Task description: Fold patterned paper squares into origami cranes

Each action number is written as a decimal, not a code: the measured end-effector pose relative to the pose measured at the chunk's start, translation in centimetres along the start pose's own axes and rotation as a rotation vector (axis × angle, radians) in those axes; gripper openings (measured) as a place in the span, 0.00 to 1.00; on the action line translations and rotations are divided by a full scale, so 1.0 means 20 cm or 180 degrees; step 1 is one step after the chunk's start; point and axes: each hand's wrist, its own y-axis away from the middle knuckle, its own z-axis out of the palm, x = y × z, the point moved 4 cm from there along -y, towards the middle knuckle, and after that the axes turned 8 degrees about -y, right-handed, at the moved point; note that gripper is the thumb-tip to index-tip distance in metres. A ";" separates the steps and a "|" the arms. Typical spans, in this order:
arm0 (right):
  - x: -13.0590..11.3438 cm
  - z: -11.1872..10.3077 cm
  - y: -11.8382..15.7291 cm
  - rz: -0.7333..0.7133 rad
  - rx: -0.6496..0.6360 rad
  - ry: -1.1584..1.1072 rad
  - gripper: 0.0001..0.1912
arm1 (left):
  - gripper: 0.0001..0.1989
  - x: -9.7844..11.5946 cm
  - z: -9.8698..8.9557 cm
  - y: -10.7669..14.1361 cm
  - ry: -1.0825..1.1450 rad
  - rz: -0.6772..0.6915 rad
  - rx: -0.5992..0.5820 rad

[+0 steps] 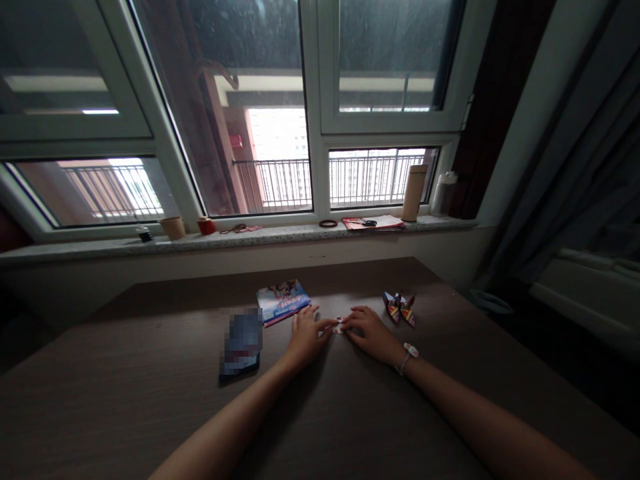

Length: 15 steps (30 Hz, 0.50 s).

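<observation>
A small folded paper (339,329), whitish with red and dark marks, lies on the brown table between my hands. My left hand (307,335) has its index finger and thumb at the paper's left edge, the other fingers resting forward near the booklet. At the right edge, my right hand (369,331) presses down with its fingertips, partly covering the paper. A bracelet with a white charm (411,350) circles my right wrist. Just past that hand stand colourful folded-paper figures (399,309), dark blue, red and yellow. The paper's fold details are too small to make out.
A blue picture booklet (283,301) and a pixelated dark phone (241,343) lie left of my hands. On the windowsill (285,233) are a paper cup (173,228), a red spool (206,226), scissors on papers (373,223), a tan flask (415,193) and a clear bottle (444,194).
</observation>
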 end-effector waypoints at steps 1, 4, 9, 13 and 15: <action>0.00 0.00 0.00 -0.0025 0.0015 -0.0020 0.10 | 0.14 0.00 0.00 0.00 -0.0005 -0.0009 -0.0003; 0.00 0.00 0.00 -0.0056 0.0019 -0.0055 0.11 | 0.14 -0.01 0.01 0.00 -0.0004 -0.0003 -0.0043; 0.01 0.00 0.00 -0.0093 0.0040 -0.0132 0.10 | 0.14 -0.01 0.01 -0.01 -0.0014 0.0037 -0.0069; 0.02 0.00 0.00 -0.0096 0.0069 -0.0171 0.08 | 0.13 -0.01 0.01 -0.01 -0.0012 0.0027 -0.0057; 0.02 0.00 0.00 -0.0100 0.0061 -0.0173 0.07 | 0.13 -0.01 0.01 -0.01 0.0014 0.0042 -0.0032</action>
